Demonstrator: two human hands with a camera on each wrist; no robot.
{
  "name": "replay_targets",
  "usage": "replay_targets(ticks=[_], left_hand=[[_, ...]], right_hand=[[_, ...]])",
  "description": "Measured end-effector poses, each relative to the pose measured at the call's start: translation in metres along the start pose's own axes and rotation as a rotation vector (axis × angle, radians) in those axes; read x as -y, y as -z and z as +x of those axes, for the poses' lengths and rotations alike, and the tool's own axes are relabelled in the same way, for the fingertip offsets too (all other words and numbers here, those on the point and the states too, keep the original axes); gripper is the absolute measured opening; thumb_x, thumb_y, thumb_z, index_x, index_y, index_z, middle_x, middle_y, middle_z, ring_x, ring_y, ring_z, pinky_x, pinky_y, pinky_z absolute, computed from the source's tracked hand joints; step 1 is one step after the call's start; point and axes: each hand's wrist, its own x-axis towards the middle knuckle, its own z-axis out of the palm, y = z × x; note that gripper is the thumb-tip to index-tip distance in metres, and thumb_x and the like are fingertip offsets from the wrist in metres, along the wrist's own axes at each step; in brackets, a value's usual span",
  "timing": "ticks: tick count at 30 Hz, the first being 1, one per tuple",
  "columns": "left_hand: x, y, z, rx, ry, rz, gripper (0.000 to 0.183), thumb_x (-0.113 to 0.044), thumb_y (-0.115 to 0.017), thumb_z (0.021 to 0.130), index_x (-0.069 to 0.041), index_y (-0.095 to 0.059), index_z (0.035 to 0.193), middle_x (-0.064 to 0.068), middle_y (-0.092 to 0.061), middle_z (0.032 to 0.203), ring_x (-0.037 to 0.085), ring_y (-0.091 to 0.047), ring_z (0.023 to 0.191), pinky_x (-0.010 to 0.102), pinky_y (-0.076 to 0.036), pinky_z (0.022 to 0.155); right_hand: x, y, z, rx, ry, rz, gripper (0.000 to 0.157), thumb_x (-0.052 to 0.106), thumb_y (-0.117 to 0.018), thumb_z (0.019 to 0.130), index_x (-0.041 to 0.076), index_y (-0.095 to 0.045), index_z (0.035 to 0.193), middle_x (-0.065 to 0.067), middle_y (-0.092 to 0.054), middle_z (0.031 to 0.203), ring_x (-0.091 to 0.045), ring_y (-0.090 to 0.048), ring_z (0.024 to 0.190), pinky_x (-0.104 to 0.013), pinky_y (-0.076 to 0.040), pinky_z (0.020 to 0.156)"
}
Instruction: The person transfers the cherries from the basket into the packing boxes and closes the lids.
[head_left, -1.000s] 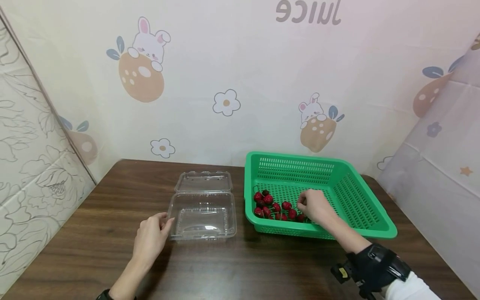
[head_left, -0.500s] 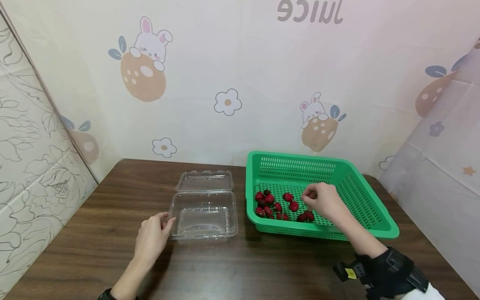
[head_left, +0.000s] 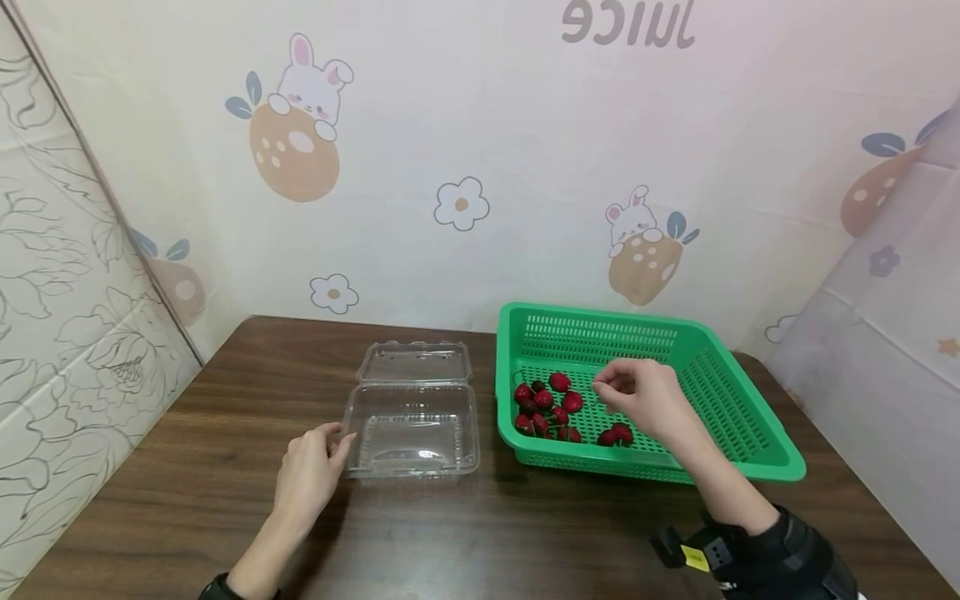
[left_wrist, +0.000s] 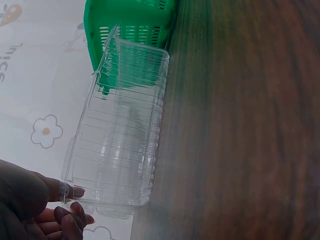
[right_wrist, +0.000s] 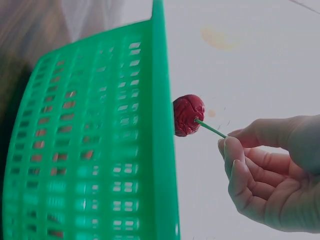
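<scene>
My left hand (head_left: pixel 307 471) pinches the left rim of a clear plastic clamshell container (head_left: pixel 412 437), which stands open on the table with its lid laid back. In the left wrist view, thumb and fingers are at one corner of that container (left_wrist: pixel 120 130). My right hand (head_left: pixel 648 400) is over the green basket (head_left: pixel 660 323). Its thumb and fingertips pinch the green stem (right_wrist: pixel 211 128) of a red cherry (right_wrist: pixel 188 115), seen above the basket's rim in the right wrist view. Several more cherries (head_left: pixel 543 400) lie in the basket's left part, a few (head_left: pixel 621 433) nearer its front wall.
Both containers stand side by side on a dark wooden table (head_left: pixel 450 542), the basket on the right. A printed cloth (head_left: pixel 465 267) hangs behind the table, and more cloth closes in the left and right sides. A black strapped device (head_left: pixel 780 554) is on my right wrist.
My right hand has risen from the front cherries, then shifted slightly left. Two cherries near its fingertips moved up and left together. The left hand keeps its hold on the container.
</scene>
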Motion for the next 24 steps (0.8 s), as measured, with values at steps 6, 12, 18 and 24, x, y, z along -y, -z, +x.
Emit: replay_targets(ticks=[6,12,18,24], left_hand=[[-0.001,-0.001,0.000,0.005,0.007,-0.005,0.031,-0.016,-0.058,0.086,0.011,-0.059,0.103,-0.001,-0.041,0.054,0.010,-0.034,0.043,0.026,-0.029,0.039],[-0.001,-0.001,-0.001,0.006,0.004,-0.009,0.032,-0.015,-0.058,0.086,0.011,-0.059,0.103,-0.001,-0.040,0.053,0.009,-0.033,0.043,0.025,-0.028,0.038],[0.000,-0.001,-0.001,-0.001,-0.006,0.002,0.032,-0.015,-0.058,0.086,0.012,-0.059,0.103,-0.001,-0.040,0.053,0.009,-0.033,0.042,0.024,-0.028,0.038],[0.000,-0.001,-0.001,0.004,-0.008,0.004,0.033,-0.015,-0.058,0.086,0.012,-0.058,0.103,-0.001,-0.039,0.053,0.008,-0.032,0.041,0.022,-0.026,0.037]], right_hand=[[0.014,-0.007,-0.002,-0.006,0.025,0.051,0.005,0.008,-0.060,0.083,0.005,-0.064,0.085,0.002,-0.060,0.067,-0.009,-0.057,0.058,-0.032,-0.046,0.061],[0.026,-0.020,-0.002,-0.005,0.055,0.112,0.004,0.007,-0.061,0.083,0.006,-0.064,0.084,0.001,-0.060,0.068,-0.008,-0.057,0.059,-0.028,-0.046,0.058],[0.041,-0.031,0.000,0.002,0.093,0.174,0.004,0.008,-0.062,0.082,0.006,-0.065,0.083,-0.001,-0.061,0.068,-0.010,-0.057,0.058,-0.027,-0.044,0.054],[0.054,-0.043,0.003,-0.005,0.133,0.203,0.003,0.008,-0.063,0.082,0.006,-0.065,0.080,0.001,-0.061,0.068,-0.010,-0.057,0.058,-0.024,-0.044,0.054]])
